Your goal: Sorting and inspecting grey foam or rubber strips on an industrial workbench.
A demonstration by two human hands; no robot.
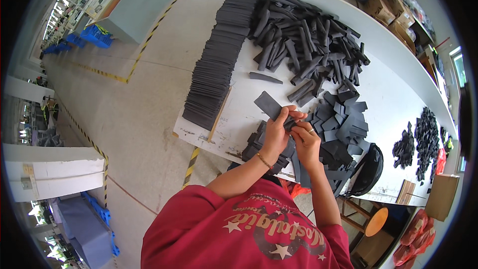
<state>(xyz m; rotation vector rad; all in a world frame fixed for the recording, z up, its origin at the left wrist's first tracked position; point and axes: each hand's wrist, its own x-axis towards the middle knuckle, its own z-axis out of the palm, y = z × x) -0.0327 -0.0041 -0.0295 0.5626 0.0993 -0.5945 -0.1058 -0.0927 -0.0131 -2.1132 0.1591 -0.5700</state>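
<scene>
A flat, dark grey rectangular piece (268, 104) of thin sheet material sticks out up and to the left of my left hand (279, 132), which is closed around its lower end. My right hand (307, 143) is beside it, thumb and fingers pinched on dark material between the hands; whether this is the same piece is hidden by my fingers. Loose flat dark pieces (343, 124) lie spread just right of my hands. More of them form a pile (255, 142) below my left hand. One narrow dark strip (266, 77) lies alone above the held piece.
A long row of dark folded pieces (214, 60) packed on edge lines the table's left side. Curled dark pieces (308, 40) heap at the back, against a raised white board (388, 45). A black bag (367, 169) and small dark heaps (425, 139) are to the right; a stool (376, 221) stands below.
</scene>
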